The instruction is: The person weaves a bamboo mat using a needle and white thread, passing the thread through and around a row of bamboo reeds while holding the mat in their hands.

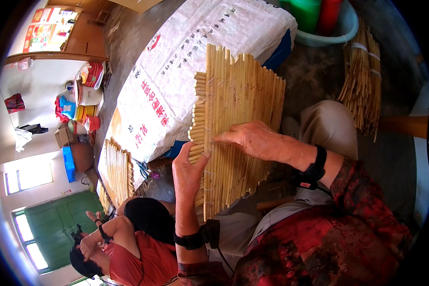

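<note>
A mat of pale straw stalks, laid side by side and stitched across with thread, stands tilted before me. A second layer of stalk ends shows along its left edge. My left hand grips that edge, thumb on the front and fingers partly hidden behind. On the mat's face lies my right hand, its fingers curled together and the forefinger tip touching the stalks close to the left thumb. Whether a thread is pinched there is too small to see.
A white printed sack sheet covers the table behind the mat. On it lie another stalk mat and scissors. At right are tied stalk bundles and a pale basin. A co-worker sits at lower left.
</note>
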{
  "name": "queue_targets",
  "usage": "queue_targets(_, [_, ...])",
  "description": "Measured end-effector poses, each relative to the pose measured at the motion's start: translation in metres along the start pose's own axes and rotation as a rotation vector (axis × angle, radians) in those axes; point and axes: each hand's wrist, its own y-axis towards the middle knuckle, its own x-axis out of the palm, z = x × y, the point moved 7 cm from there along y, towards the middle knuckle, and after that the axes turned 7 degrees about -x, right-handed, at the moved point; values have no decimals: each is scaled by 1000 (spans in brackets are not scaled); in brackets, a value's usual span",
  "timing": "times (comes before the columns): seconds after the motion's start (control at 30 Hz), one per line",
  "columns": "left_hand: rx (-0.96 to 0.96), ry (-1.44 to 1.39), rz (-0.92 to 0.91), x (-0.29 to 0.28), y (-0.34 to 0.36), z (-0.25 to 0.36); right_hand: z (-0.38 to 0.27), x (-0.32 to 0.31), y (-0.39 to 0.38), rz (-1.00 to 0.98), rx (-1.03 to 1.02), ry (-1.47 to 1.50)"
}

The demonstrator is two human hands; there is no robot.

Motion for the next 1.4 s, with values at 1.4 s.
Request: queue_targets(1.4, [-38,67,52,5,-13,11,1,-4,-5,42,35,172])
